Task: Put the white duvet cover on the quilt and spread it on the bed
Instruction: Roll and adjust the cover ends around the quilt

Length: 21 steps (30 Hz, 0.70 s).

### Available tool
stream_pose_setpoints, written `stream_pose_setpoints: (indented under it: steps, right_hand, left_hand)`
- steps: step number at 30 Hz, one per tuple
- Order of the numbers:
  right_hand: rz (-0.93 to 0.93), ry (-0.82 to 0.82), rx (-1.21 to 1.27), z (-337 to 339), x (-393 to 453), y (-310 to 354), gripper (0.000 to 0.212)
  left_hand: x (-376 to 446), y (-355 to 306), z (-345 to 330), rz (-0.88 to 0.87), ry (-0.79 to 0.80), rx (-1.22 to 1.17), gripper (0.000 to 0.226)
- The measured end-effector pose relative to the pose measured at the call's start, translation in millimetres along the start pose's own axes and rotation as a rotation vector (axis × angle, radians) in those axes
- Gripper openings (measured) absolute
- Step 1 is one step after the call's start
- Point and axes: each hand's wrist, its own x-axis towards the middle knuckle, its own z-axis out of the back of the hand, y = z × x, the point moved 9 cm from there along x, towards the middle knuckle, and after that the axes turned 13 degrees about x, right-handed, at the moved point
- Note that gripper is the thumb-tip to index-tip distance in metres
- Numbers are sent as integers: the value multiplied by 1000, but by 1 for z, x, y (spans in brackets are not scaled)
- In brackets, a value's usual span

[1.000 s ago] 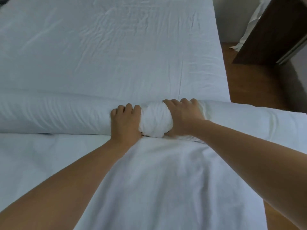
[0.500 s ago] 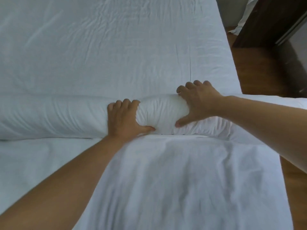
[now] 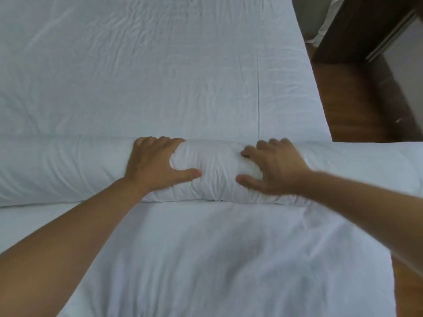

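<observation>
A home bedroom: a white-sheeted bed (image 3: 160, 76), wooden floor (image 3: 348, 106) and dark door (image 3: 357, 28).

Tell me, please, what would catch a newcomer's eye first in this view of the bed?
First, the thick white roll of bedding lying across the bed from edge to edge. The left hand and right hand both grip its middle, bunching the fabric between them. On the right, the dark wooden floor contrasts sharply with all that white.
</observation>
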Motion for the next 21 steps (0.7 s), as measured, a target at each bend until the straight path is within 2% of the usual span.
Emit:
stream_pose_setpoints:
  steps: [3,5,8,12,15,18,21]
  right_hand:
    - [-98,231,-13,0,20,-8,118]
    - [-180,254,41,-12,9,-6,128]
    - [-166,108,-40,-23,-29,5,118]
    - [-134,-42,-55,-37,-73,23,108]
    - [-76,-89,-52,-33,-80,30,103]
    - [-29,-81,-28,-8,-61,29,91]
    - [-139,-17,27,-16,-58,20,106]
  left_hand:
    - [-24,0,-5,70,-112,33,105]
    - [-39,-5,-6,99,-123,37,105]
    - [-59,-13,-1,80,-146,31,101]
    - [-43,-19,29,11,-103,-144,85]
    - [-42,-43,13,32,-78,-28,83]
    - [-72,-54,-1,87,-225,-5,72]
    - [-99,-55,1,103,-317,29,68]
